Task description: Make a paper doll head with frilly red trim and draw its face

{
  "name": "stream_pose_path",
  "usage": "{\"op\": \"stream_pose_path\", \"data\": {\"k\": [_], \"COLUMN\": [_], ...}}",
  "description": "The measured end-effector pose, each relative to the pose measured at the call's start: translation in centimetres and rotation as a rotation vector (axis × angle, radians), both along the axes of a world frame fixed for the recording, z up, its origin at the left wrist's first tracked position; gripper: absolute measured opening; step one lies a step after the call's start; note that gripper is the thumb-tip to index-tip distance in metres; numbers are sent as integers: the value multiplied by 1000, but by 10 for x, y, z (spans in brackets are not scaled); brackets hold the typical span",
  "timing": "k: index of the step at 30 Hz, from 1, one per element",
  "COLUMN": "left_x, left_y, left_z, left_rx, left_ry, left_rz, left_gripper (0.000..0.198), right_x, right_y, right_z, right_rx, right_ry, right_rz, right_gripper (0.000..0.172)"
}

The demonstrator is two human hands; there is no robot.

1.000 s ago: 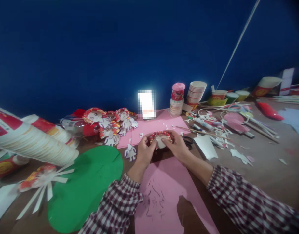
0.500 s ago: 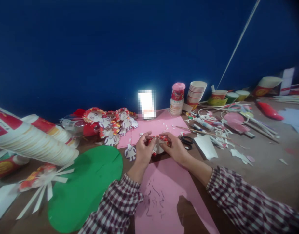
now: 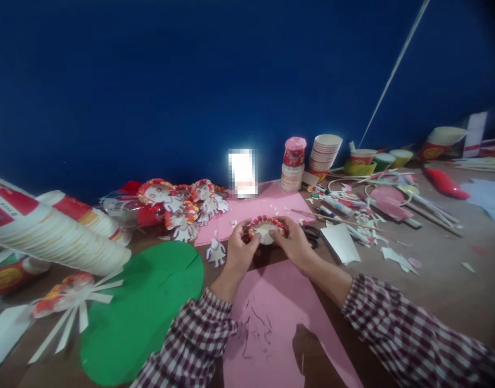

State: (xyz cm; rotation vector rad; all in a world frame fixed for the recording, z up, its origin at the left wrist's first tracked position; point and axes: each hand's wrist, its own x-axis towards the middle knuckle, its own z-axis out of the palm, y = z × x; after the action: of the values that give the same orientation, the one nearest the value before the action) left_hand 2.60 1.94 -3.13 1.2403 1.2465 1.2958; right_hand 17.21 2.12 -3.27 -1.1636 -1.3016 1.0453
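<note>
Between both hands is a round paper-cup piece (image 3: 265, 235) with a pale middle and a rim of red and yellow curls. My left hand (image 3: 239, 249) pinches its left side, thumb on the pale face. On the right side my right hand (image 3: 292, 241) grips it the same way, fingers behind the curled rim. Left of my left hand lies a small white paper cut-out body (image 3: 216, 252) with dark outlines. Black-handled scissors (image 3: 312, 236) rest just beyond my right hand, partly hidden. Below the hands spreads a pink paper sheet (image 3: 267, 312) with dark marks and a cut-out hole.
Finished paper dolls (image 3: 182, 205) with curled rims are heaped at the back left. Stacked paper cups (image 3: 69, 237) lean at left beside a green paper shape (image 3: 146, 307). More cup stacks (image 3: 326, 156) stand at back right, with markers (image 3: 327, 212) and scraps around.
The curled piece has turned so its pale face and whole curled rim show between the hands. Both hands have shifted slightly around it; the things on the table stay put.
</note>
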Motion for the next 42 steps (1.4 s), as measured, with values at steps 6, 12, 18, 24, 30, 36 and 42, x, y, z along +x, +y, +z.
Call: {"op": "stream_pose_path", "data": {"k": [6,12,18,24,30,36,42], "left_x": [-1,-2,-1,3,1,-2,-4], "left_y": [-1,-3,-13,-17,-17,-14,-12], "left_z": [5,3,8,15,13,12,15], "left_rx": [31,97,198,328,406,379,452], "left_ry": [91,267,537,657,762,777,684], "left_rz": [75,102,160,182,233,226,282], "left_gripper": [43,39,38,28,30,33,35], "right_x": [2,5,4,3,1,0,1], "right_y": [-1,-3,-7,-7,-6,-10,-9], "right_z": [0,5,11,9,5,7,8], "right_rx": [105,174,206,205,227,251,251], "right_ry": [-202,-390,-473,-486,-491,-560,-528], "right_rz": [-29,-50,-19,29,38,23,-44], "right_gripper": [36,36,34,36,38,33,22]}}
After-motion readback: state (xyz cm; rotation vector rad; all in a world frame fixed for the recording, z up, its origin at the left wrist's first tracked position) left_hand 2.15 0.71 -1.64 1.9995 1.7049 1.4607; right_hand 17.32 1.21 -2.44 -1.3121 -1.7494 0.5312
